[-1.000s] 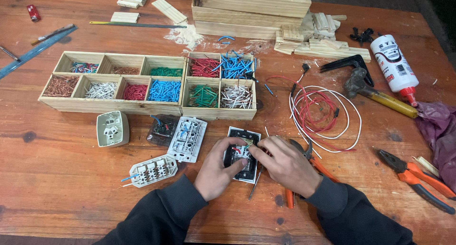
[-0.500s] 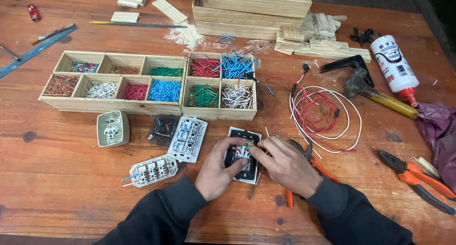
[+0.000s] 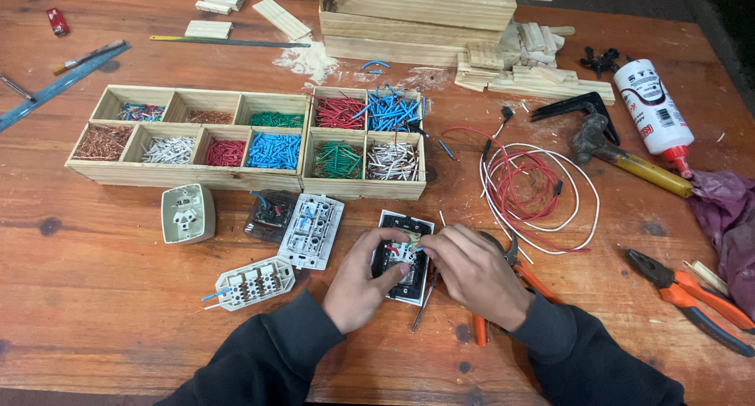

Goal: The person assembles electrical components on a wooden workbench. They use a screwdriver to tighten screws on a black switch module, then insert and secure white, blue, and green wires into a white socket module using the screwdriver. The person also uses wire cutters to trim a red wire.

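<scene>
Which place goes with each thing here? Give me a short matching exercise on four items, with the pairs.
Things:
1. switch module
2. hammer
3. glue bottle
4. beige socket cover

Places:
A. far right of the table, beside the hammer
B. between the left hand and the right hand
C. in front of the left wooden tray
D. right of the coiled red and white wire

Pairs: 1-B, 2-D, 3-A, 4-C

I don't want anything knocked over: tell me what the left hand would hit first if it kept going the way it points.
Likely the smaller wooden tray, straight beyond the black switch module that the left hand already touches; depth is uncertain.
</scene>
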